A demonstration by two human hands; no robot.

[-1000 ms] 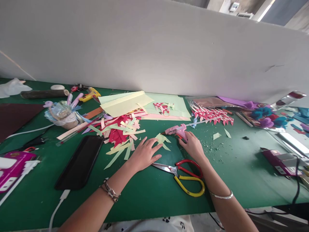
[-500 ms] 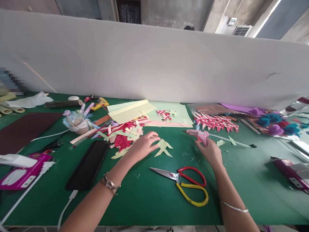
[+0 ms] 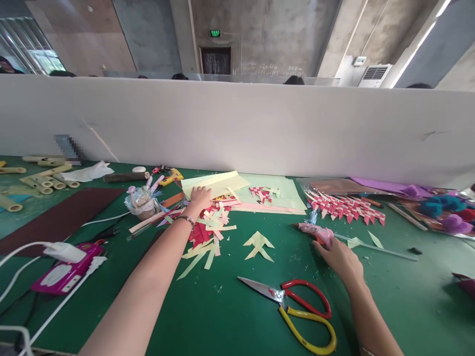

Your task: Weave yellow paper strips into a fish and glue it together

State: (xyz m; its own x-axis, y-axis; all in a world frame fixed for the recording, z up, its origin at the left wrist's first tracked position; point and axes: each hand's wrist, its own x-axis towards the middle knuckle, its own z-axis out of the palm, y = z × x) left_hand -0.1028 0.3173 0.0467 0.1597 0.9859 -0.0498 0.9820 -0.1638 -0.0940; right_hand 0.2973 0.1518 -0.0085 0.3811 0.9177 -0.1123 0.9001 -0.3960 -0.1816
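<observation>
My left hand [image 3: 200, 199] reaches over the heap of paper strips [image 3: 211, 227], its fingers spread at the near edge of a folded pale yellow sheet [image 3: 222, 184]. My right hand [image 3: 343, 259] is closed around the handle of a pink hot glue gun [image 3: 317, 232] lying on the green table. A long translucent glue stick [image 3: 376, 249] sticks out of its back. Between my hands lies a folded pale green paper piece [image 3: 259, 243] shaped like an arrow. Scissors [image 3: 282, 295] with one red and one yellow handle rest nearer me, blades apart.
Red-and-white woven paper [image 3: 345, 206] lies at the back right. A decorated pot [image 3: 143, 202] and a yellow glue gun [image 3: 171, 177] stand left of the paper. A purple power strip [image 3: 67, 274] with cables sits at left. A white partition [image 3: 260, 128] bounds the table.
My left hand has moved forward and left, from beside the arrow-shaped paper to the yellow sheet. My right hand stays at the glue gun. The view has tilted up.
</observation>
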